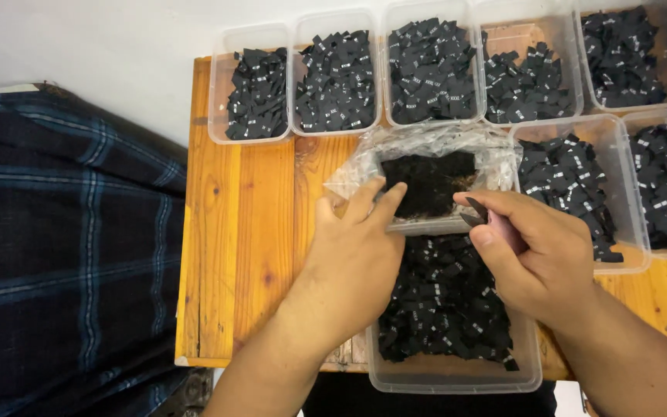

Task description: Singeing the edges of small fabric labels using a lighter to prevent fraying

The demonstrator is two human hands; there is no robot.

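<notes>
My left hand (357, 251) rests on the near edge of a clear plastic bag (426, 166) that holds a stack of black fabric labels (430, 181), fingers spread on the bag. My right hand (538, 247) pinches one small black label (474, 212) between thumb and fingers, just right of the bag. Below both hands sits a clear plastic tub (457, 378) filled with loose black labels with white print (445, 301).
A wooden table (241, 232) carries several clear tubs of black labels along its far edge (337, 73) and at the right (627, 232). A dark blue plaid cloth (63, 247) lies left of the table. A white wall is behind.
</notes>
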